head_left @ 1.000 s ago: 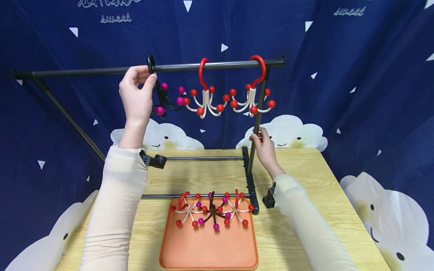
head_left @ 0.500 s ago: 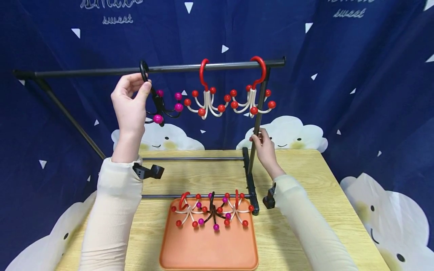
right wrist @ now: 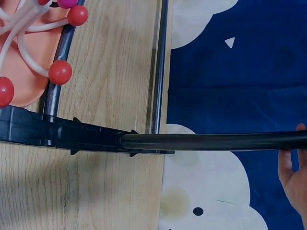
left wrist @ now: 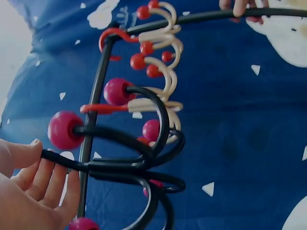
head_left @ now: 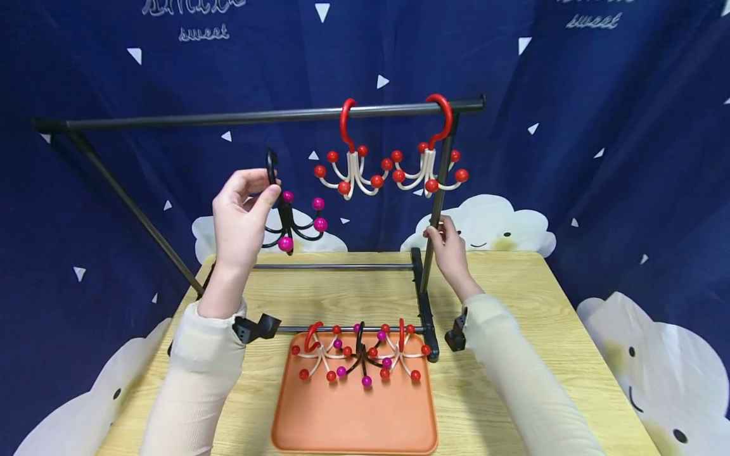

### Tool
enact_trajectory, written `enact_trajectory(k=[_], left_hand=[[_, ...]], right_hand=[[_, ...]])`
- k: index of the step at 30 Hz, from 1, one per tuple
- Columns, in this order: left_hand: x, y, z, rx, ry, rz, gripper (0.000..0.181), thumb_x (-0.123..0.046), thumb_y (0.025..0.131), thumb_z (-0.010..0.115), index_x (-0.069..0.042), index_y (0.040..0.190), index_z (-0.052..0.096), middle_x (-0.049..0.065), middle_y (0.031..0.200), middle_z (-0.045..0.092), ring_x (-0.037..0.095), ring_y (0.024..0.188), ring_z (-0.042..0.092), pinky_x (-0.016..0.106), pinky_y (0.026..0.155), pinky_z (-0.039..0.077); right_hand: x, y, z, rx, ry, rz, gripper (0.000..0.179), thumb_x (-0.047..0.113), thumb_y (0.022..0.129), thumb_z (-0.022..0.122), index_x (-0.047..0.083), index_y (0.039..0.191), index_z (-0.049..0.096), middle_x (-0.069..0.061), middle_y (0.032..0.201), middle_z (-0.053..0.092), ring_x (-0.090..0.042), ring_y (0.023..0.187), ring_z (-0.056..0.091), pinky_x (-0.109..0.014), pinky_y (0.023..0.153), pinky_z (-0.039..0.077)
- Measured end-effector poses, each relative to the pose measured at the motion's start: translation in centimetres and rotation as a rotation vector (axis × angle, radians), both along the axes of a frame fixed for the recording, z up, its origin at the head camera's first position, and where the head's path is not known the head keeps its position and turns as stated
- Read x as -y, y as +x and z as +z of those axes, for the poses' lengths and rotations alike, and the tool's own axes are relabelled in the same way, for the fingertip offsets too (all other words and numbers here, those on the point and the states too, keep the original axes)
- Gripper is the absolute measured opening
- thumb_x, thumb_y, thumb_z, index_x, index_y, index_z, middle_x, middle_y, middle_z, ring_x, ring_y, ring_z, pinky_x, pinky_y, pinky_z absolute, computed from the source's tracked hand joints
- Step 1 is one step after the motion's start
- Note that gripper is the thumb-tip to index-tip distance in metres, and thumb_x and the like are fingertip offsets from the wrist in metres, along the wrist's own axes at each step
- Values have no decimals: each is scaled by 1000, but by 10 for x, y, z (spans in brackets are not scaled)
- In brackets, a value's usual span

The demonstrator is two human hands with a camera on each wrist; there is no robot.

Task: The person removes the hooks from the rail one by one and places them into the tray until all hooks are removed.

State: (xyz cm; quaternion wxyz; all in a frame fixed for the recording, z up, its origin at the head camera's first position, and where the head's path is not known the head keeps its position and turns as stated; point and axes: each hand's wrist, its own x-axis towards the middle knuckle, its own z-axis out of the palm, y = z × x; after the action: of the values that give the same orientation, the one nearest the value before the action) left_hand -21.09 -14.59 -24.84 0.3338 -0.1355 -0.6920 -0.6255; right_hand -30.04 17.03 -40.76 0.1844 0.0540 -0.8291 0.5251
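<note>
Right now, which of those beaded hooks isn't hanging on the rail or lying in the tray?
The black hook with magenta beads, pinched at its loop by the left hand below the top rail. The two hooks on the rail are cream with red beads; the rest lie in the orange tray.

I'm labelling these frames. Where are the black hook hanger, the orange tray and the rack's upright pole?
black hook hanger (head_left: 287, 221): head view, on its central stem.
orange tray (head_left: 353, 418): head view, on its bare floor.
upright pole (head_left: 441, 183): head view, mid-shaft above the right hand (head_left: 450, 250).
</note>
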Motion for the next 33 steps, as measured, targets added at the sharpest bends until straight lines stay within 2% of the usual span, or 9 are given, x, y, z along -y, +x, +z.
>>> enact_trajectory(k=[3,7,14,20,24,29,33], left_hand=[[-4,6,-7,30,-31,-63,21,-5,83,64,4,101,60,-12,84,64,9,85,60,19,73,46],[-9,12,-17,77,-31,-135,21,-5,84,62,4,103,59,-10,85,64,9,86,60,20,77,47],[-16,20,-43,162,-44,-221,22,-5,85,62,6,103,57,-6,90,63,9,87,60,20,82,47],[-22,29,-67,235,-133,-289,22,-6,85,62,6,103,59,14,98,62,8,87,62,17,75,49],[-29,35,-79,249,-138,-348,20,-4,83,63,5,101,60,23,99,60,9,86,61,19,75,49],[-38,44,-94,275,-157,-393,21,-4,83,64,5,101,59,22,96,61,9,85,60,21,75,50],[-45,53,-107,336,-178,-415,21,-8,82,65,2,100,60,16,96,63,10,84,61,23,75,50]], right_hand=[[-1,0,0,-3,4,-3,29,32,93,48,11,113,48,-12,94,64,-25,91,63,-36,80,46],[-1,-1,0,-5,13,-10,29,32,94,47,12,113,48,-11,94,64,-25,91,63,-36,80,46],[-1,-1,-2,8,17,-16,27,32,93,48,13,112,48,-10,93,64,-26,92,63,-37,80,46],[-1,0,-4,5,27,-11,26,28,94,48,11,114,48,-11,93,64,-26,91,63,-36,79,46],[-1,-1,-4,-10,26,-6,28,30,94,48,10,114,48,-11,93,64,-25,90,63,-36,79,46],[-2,-2,-3,-8,24,-7,28,31,93,48,12,113,48,-11,93,64,-25,91,63,-36,79,46],[-1,-3,-3,-7,29,-6,28,31,94,48,11,114,48,-12,93,64,-26,92,64,-36,79,46]])
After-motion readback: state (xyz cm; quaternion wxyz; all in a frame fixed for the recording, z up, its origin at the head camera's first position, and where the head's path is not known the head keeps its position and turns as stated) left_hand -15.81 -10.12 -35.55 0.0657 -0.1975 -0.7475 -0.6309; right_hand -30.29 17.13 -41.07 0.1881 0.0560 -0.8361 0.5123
